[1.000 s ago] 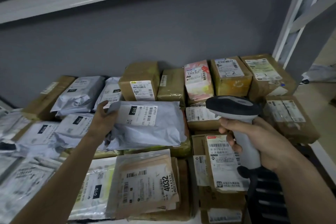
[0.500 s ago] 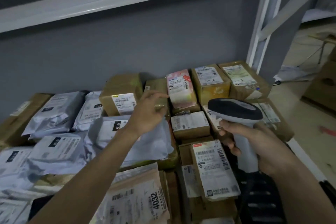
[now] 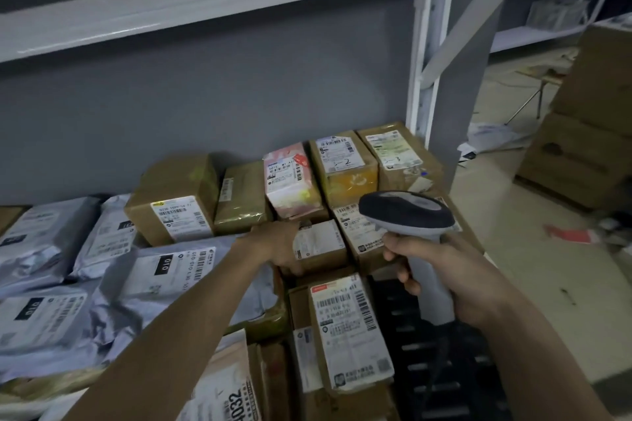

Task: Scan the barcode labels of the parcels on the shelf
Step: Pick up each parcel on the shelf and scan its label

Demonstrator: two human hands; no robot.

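Observation:
Parcels cover the shelf: brown cardboard boxes at the middle and right, grey plastic mailers (image 3: 164, 270) at the left. My right hand (image 3: 444, 267) grips the handle of a grey and black barcode scanner (image 3: 407, 212), its head held over the boxes at the right. My left hand (image 3: 277, 246) holds the left side of a small brown box (image 3: 321, 243) with a white label in the middle of the pile. A pink and white parcel (image 3: 290, 181) stands just behind that box.
A white shelf post (image 3: 424, 44) rises at the right end, and a white shelf beam (image 3: 205, 0) runs overhead. A labelled box (image 3: 345, 328) lies in front near me. Cardboard cartons (image 3: 588, 133) stand on the floor to the right.
My left hand has left the grey mailer, moved right and taken hold of the small brown box. The view has swung right. My right hand still holds the scanner.

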